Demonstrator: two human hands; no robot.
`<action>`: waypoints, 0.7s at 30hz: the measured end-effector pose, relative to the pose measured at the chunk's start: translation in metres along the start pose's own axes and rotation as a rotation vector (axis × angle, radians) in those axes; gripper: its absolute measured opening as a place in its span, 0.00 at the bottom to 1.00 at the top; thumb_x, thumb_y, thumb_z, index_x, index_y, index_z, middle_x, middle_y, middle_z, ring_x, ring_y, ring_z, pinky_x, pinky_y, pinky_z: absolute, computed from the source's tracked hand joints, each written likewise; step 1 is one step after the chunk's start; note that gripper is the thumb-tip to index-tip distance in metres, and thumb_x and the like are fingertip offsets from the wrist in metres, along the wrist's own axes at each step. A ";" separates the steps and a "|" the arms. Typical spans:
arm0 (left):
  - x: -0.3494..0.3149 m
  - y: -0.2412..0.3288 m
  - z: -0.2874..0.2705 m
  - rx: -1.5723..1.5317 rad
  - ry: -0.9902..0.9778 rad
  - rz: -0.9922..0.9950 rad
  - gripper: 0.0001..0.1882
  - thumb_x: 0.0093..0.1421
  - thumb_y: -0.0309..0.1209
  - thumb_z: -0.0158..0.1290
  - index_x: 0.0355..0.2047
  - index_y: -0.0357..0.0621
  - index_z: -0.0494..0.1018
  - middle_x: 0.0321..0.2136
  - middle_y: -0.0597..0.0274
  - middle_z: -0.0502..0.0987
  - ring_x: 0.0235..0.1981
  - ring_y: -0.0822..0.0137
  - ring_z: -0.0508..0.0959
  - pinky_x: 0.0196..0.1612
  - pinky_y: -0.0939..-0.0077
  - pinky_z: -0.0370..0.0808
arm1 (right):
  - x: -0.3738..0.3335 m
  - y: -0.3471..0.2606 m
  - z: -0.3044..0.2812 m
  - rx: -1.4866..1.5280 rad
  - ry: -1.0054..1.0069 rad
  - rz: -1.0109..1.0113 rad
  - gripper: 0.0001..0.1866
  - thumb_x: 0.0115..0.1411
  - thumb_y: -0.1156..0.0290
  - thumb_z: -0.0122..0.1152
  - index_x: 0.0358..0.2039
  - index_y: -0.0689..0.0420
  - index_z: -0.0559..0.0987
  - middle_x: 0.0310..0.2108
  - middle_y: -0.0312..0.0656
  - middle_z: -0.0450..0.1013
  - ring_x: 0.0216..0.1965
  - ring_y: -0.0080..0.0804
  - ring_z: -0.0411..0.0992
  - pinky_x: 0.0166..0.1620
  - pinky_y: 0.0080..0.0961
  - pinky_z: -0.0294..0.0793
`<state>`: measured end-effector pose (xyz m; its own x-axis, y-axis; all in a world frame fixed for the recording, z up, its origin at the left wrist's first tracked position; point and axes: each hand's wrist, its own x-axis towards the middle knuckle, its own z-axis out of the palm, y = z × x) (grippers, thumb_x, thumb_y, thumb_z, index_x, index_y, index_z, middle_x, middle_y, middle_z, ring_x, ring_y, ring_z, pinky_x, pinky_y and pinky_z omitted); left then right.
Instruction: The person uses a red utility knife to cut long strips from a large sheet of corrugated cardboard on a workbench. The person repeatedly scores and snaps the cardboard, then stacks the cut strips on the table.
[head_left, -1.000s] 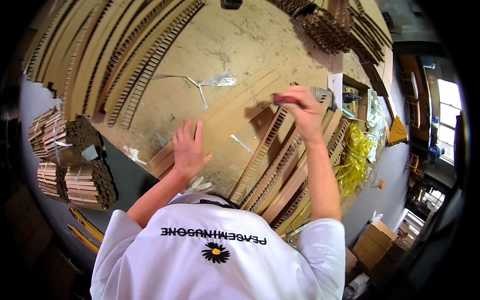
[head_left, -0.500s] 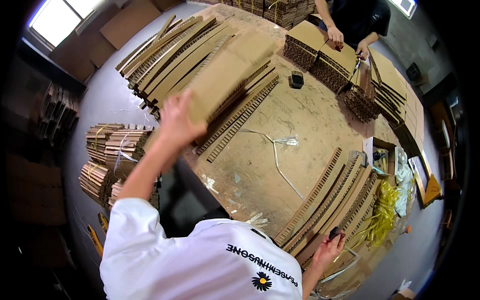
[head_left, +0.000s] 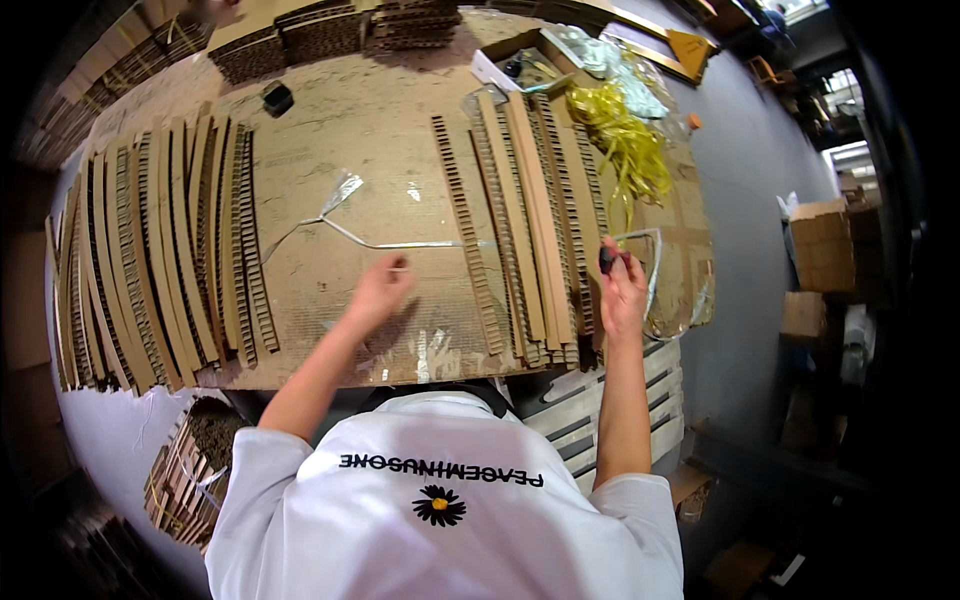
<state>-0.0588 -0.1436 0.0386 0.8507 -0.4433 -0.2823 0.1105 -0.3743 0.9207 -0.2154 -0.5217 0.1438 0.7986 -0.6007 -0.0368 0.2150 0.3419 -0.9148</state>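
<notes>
My left hand hovers over the bare middle of the cardboard-covered table, fingers curled in and nothing visible between them. In my right hand is a small dark object, pinched between thumb and fingers; its kind is hidden by the grip. That hand is beside the right-hand row of honeycomb cardboard strips. A larger row of similar strips stands along the left of the table. Between the two rows lies a whitish plastic strap, knotted, one end running under the right row.
Tangled yellow strapping lies at the far right, beside an open box holding small items. A black block sits toward the far left. Stacked cardboard lines the far edge. Bundled strips stand on the floor at lower left.
The view has swung right. My left hand has let go of the cardboard piece at the left row and moved over the table's middle. My right hand keeps the dark object.
</notes>
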 end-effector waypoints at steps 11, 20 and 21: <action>0.033 0.012 0.142 -0.251 0.212 -0.127 0.27 0.66 0.42 0.56 0.52 0.27 0.74 0.42 0.37 0.82 0.44 0.50 0.83 0.48 0.59 0.76 | 0.008 0.114 0.067 0.110 -0.090 0.349 0.24 0.64 0.79 0.62 0.62 0.62 0.76 0.56 0.40 0.77 0.52 0.26 0.76 0.60 0.25 0.73; 0.025 0.003 -0.027 0.036 0.556 -0.314 0.27 0.62 0.32 0.54 0.61 0.35 0.71 0.30 0.49 0.79 0.32 0.61 0.79 0.40 0.64 0.76 | 0.000 0.193 0.201 0.402 -0.144 0.387 0.17 0.67 0.71 0.64 0.55 0.60 0.80 0.48 0.36 0.79 0.48 0.24 0.75 0.56 0.22 0.71; 0.022 -0.012 -0.052 0.168 0.593 -0.282 0.27 0.61 0.31 0.54 0.61 0.36 0.71 0.32 0.45 0.81 0.35 0.55 0.81 0.42 0.61 0.76 | -0.004 0.192 0.218 0.434 -0.154 0.392 0.17 0.66 0.71 0.65 0.54 0.61 0.80 0.48 0.37 0.79 0.49 0.25 0.75 0.58 0.21 0.69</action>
<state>-0.0141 -0.1064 0.0354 0.9443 0.1941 -0.2656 0.3290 -0.5532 0.7653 -0.0547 -0.2961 0.0563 0.9300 -0.2699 -0.2496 0.0723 0.7999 -0.5957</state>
